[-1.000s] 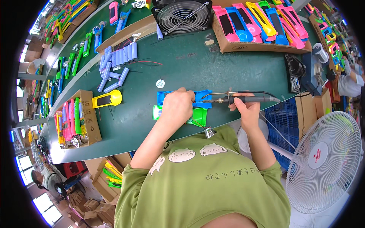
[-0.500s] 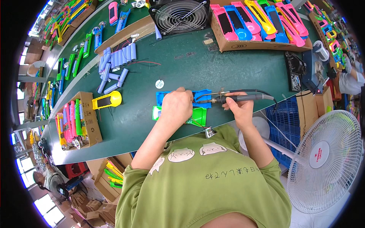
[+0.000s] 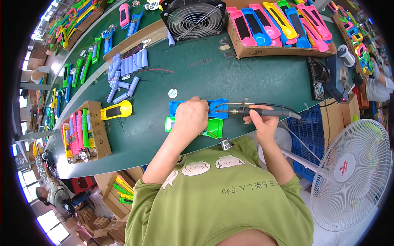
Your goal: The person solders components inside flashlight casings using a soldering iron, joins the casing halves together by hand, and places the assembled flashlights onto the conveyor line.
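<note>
Cardboard box (image 3: 283, 50) at upper right holds pink, blue and yellow casings. Mid-frame, left hand (image 3: 191, 119) presses closed on blue casing (image 3: 217, 109); right hand (image 3: 262, 121) grips soldering iron (image 3: 262, 111).

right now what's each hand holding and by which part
Right hand grips the soldering iron by its dark handle. Left hand presses on the blue plastic shell; whether it grips anything cannot be told.

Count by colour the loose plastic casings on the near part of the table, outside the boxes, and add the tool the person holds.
Blue casing: 1
Green casing: 1
Yellow casing: 1
Soldering iron, in the right hand: 1
Total: 4
</note>
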The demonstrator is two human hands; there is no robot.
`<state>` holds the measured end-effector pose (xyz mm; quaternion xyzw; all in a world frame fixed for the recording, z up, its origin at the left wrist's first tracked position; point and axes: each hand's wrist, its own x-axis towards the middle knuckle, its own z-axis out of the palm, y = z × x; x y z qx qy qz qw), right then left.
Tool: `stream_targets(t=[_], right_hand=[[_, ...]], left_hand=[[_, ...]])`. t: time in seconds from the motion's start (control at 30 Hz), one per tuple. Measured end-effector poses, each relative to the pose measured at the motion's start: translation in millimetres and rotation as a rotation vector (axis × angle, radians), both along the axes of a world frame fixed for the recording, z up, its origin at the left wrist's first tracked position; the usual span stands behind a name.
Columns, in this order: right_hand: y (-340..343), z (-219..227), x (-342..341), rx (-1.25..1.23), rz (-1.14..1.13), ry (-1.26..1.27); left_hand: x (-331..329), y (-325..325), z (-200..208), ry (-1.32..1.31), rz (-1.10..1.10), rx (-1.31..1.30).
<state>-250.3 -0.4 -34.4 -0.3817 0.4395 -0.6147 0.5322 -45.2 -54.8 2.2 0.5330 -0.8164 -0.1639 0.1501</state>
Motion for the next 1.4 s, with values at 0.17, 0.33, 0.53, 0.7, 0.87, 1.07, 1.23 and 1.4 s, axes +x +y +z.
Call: stream_targets(t=[0.17, 0.33, 0.53, 0.7, 0.87, 1.07, 1.23, 1.4], right_hand=[[6, 22, 8, -0.147, -0.19, 0.103], [22, 9, 20, -0.167, -0.019, 0.383], [22, 35, 42, -0.228, 0.175, 0.72], [25, 17, 46, -0.248, 0.31, 0.735], [28, 13, 46, -0.229, 0.302, 0.818], [15, 28, 48, -0.208, 0.313, 0.814], [9, 26, 45, -0.286, 0.273, 0.827], [12, 19, 44, -0.259, 0.292, 0.823]], left_hand=[[-2, -3, 7, -0.032, -0.013, -0.009], [0, 2, 0, -0.063, -0.051, -0.051], [4, 8, -1, -0.048, -0.038, -0.049], [3, 14, -8, -0.022, -0.009, -0.077], [2, 19, -9, -0.001, -0.009, -0.082], [6, 12, -11, 0.019, -0.005, -0.11], [4, 5, -3, 0.06, -0.001, -0.135], [2, 6, -8, 0.007, 0.011, -0.067]])
